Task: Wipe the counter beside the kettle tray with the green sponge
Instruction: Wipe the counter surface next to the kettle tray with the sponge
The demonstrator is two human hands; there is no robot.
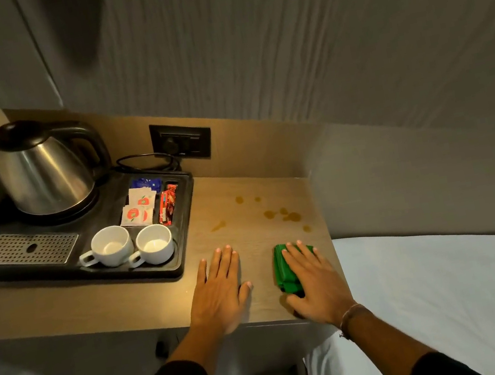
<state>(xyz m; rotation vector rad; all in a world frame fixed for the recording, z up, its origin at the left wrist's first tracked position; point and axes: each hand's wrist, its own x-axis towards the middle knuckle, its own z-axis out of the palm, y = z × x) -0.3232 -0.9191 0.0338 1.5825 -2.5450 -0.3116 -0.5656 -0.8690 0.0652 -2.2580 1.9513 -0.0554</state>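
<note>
The green sponge [282, 268] lies on the wooden counter [247, 230] near its front right corner. My right hand [314, 281] lies flat on top of it, fingers spread over it and thumb at its near end. My left hand [219, 286] rests palm down on the bare counter, fingers apart, between the sponge and the black kettle tray [184, 218]. Several brown spill spots [291, 216] dot the counter beyond both hands, to the right of the tray.
The tray holds a steel kettle [44, 170], two white cups [132, 245], sachets [138, 206] and a metal drip grille [29, 249]. A wall socket [181, 139] with the kettle cord sits behind. A white bed [455, 283] borders the counter's right edge.
</note>
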